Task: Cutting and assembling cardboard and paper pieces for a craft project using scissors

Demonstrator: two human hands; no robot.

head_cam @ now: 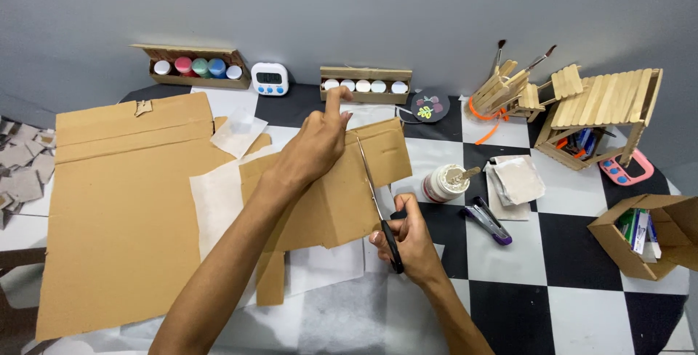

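Note:
My left hand [314,146] grips the top of a brown cardboard piece [342,195] and holds it tilted up off the table. My right hand [407,242] is closed on the black handles of a pair of scissors [376,202]. The blades point up and away, lying along the right part of the cardboard piece, near its edge. Beneath the piece lie white paper sheets [218,199] and a narrow cardboard strip [270,276].
A large flat cardboard sheet [123,210] covers the left of the checkered table [574,304]. A glue jar with a stick [445,183], a purple stapler [488,224], folded papers [515,180], a small open box [647,235], stick-built models [603,111], paint pots [196,66] and a timer [270,79] surround the work.

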